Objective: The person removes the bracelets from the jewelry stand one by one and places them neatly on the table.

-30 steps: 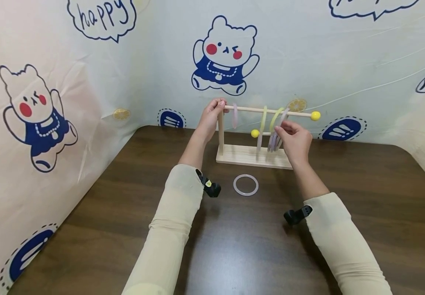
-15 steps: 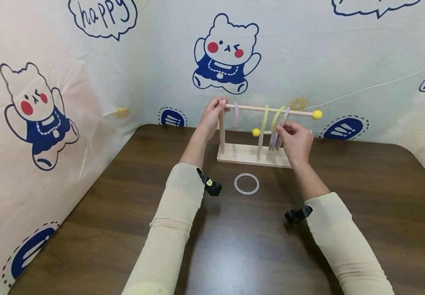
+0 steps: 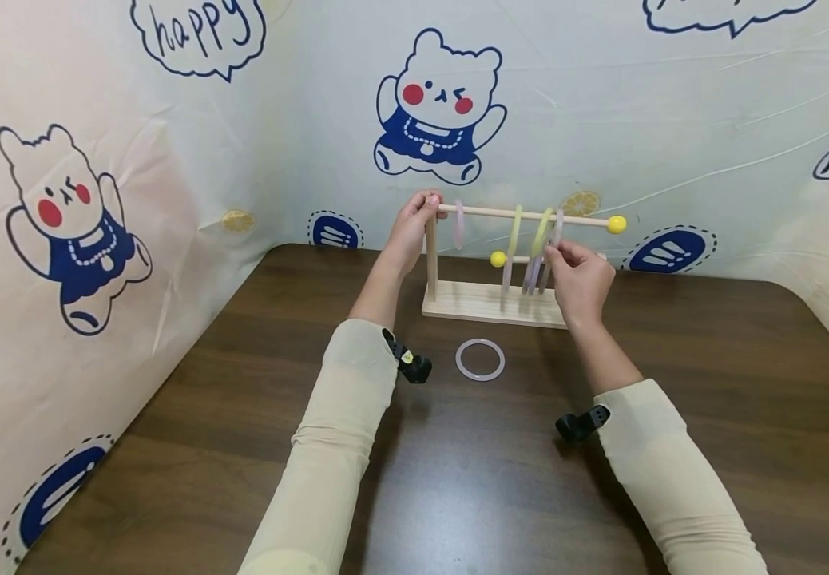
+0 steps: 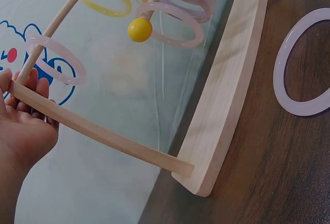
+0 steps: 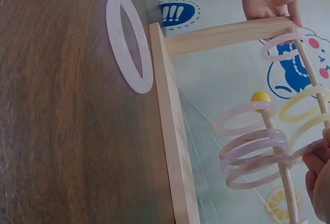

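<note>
The person's left arm (image 3: 335, 431) and right arm (image 3: 666, 471) extend forward over the desk (image 3: 458, 495). The left hand (image 3: 412, 228): above the desk's far side, fingers curled, gripping. The right hand (image 3: 581, 279): slightly lower, thumb and fingertips pinching.

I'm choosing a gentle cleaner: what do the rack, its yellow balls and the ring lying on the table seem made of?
Rack: pale wood, apparently unpainted and matte; faint grain shows on its base.
Yellow balls: smooth, evenly coloured; painted wood or plastic, the look leaves it open.
Loose ring: probably plastic or resin; milky lilac, with soft glossy highlights.
</note>
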